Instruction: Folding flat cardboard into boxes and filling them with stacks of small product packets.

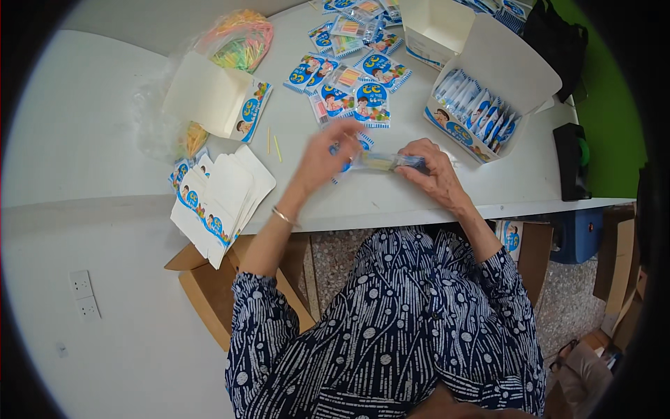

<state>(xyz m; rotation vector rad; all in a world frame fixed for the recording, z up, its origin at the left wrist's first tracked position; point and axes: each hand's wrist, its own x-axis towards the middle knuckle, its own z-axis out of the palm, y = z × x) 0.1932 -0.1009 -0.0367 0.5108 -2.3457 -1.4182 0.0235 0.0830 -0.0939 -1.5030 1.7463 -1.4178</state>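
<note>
Far to the left of the grip, a clear bag of coloured sticks (237, 38) lies by a folded white carton (216, 101), and a fanned stack of flat white cartons (220, 199) with blue round labels overhangs the desk (91, 126) edge, likely kept within reach. Nearer, the left hand (321, 157) has its fingers pinched on one end of a small clear sachet (380, 162), while the right hand (433, 171) clamps the other end, holding it level just above the desk. Beyond the grip, blue-and-white sachets (359, 80) lie scattered. Right of it, an open white box (481, 91) holds sachets packed upright in a row.
</note>
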